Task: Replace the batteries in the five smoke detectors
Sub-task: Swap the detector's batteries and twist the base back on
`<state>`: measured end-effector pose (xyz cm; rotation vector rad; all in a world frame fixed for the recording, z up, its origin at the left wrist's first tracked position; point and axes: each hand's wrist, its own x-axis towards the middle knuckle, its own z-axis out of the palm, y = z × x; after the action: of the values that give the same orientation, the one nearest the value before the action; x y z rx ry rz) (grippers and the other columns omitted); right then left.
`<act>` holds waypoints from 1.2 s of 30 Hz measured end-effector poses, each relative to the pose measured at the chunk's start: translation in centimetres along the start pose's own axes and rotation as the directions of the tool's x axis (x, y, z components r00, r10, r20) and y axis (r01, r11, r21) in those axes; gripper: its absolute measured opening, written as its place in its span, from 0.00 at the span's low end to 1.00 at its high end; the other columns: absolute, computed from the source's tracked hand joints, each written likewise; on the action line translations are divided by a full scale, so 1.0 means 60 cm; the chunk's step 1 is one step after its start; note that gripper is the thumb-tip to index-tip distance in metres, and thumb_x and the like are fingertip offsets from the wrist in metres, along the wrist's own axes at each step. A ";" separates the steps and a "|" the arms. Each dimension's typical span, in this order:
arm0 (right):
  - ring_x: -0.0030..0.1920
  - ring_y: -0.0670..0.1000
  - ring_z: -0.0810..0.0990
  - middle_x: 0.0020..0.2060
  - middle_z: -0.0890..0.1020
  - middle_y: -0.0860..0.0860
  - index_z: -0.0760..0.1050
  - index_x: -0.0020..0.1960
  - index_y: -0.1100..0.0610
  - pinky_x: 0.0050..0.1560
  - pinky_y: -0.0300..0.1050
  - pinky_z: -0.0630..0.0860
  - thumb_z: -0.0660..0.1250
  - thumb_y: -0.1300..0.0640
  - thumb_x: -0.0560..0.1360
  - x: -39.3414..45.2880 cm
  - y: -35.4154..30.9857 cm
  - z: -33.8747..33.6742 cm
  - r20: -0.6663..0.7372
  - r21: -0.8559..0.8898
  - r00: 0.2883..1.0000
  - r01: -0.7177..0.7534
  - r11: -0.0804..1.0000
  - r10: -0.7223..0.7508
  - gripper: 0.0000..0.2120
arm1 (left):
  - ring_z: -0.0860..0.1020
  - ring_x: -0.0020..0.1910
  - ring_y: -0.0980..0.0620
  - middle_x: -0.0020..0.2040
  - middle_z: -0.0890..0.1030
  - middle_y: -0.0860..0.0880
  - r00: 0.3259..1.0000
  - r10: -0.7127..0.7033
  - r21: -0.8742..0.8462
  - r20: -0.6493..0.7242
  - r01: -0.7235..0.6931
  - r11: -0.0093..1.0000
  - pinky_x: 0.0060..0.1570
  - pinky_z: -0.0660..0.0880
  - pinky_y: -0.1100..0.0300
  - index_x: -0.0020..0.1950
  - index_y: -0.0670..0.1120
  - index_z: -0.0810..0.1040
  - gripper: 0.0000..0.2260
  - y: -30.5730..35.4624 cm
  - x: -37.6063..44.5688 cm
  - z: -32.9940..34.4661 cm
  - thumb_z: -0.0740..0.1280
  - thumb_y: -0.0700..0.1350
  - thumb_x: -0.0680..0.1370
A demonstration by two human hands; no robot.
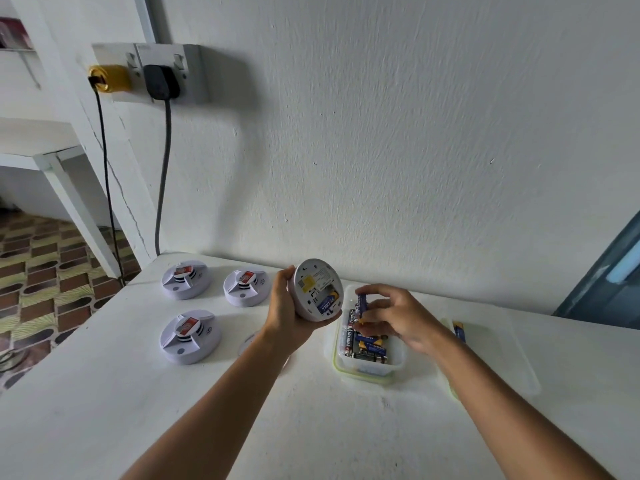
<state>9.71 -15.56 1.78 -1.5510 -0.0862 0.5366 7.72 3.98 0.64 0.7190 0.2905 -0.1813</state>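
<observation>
My left hand (pixel 285 308) grips a white smoke detector (pixel 317 289), lifted off the table with its back turned to me; one blue battery lies in its open compartment. My right hand (pixel 394 315) reaches into a clear plastic container (pixel 396 362) of several batteries and pinches a blue battery (pixel 362 304) upright between thumb and fingers. Three more white smoke detectors sit face up on the white table to the left, at the back left (pixel 185 278), back middle (pixel 246 287) and front left (pixel 189 336).
A second clear container (pixel 498 358) on the right holds one blue battery (pixel 459 330). A white round cover (pixel 247 341) lies partly hidden behind my left forearm. Two plugs with cables hang from wall sockets (pixel 152 71) at the upper left. The table's left edge drops to a patterned floor.
</observation>
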 end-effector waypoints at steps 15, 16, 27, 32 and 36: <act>0.34 0.52 0.83 0.38 0.84 0.58 0.80 0.49 0.61 0.31 0.42 0.78 0.67 0.69 0.74 -0.020 -0.017 0.058 -0.121 -0.040 0.963 0.237 0.971 -0.240 0.08 | 0.77 0.55 0.38 0.57 0.78 0.36 0.998 -0.034 0.037 0.054 0.033 0.999 0.53 0.75 0.42 0.62 0.42 0.76 0.25 -0.012 -0.009 0.026 0.52 0.58 0.79; 0.33 0.52 0.83 0.37 0.84 0.59 0.81 0.48 0.61 0.32 0.43 0.78 0.67 0.69 0.74 -0.021 -0.016 0.064 -0.140 -0.037 0.958 0.248 0.968 -0.251 0.07 | 0.77 0.54 0.38 0.55 0.78 0.36 0.998 -0.033 0.046 0.054 0.031 0.998 0.52 0.75 0.43 0.61 0.41 0.76 0.25 -0.012 -0.009 0.027 0.52 0.58 0.79; 0.41 0.48 0.84 0.42 0.85 0.51 0.83 0.54 0.57 0.49 0.42 0.80 0.76 0.59 0.68 -0.026 -0.008 0.091 -0.193 -0.364 0.932 0.224 0.904 -0.309 0.14 | 0.77 0.51 0.40 0.52 0.78 0.37 1.000 -0.012 0.072 0.009 0.011 0.997 0.55 0.72 0.43 0.56 0.42 0.77 0.24 -0.016 -0.012 0.031 0.53 0.58 0.79; 0.42 0.49 0.82 0.39 0.84 0.47 0.84 0.50 0.55 0.47 0.46 0.78 0.77 0.58 0.67 -0.023 0.002 0.095 -0.272 -0.386 0.870 0.292 0.875 -0.410 0.12 | 0.77 0.54 0.41 0.55 0.78 0.37 1.000 -0.004 0.050 -0.009 0.005 0.999 0.57 0.72 0.43 0.59 0.42 0.77 0.23 -0.015 -0.016 0.034 0.54 0.58 0.79; 0.44 0.55 0.81 0.45 0.83 0.55 0.80 0.48 0.48 0.38 0.47 0.78 0.80 0.53 0.62 -0.020 0.019 0.104 -0.404 -0.122 0.872 0.250 0.961 -0.278 0.17 | 0.77 0.54 0.40 0.54 0.79 0.37 1.000 0.002 0.052 -0.019 -0.001 0.999 0.57 0.72 0.42 0.56 0.43 0.78 0.22 -0.012 -0.019 0.039 0.55 0.58 0.79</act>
<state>5.97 -10.32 1.30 -1.6561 0.0138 -0.0240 6.90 1.95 2.24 0.7727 0.3038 -0.1812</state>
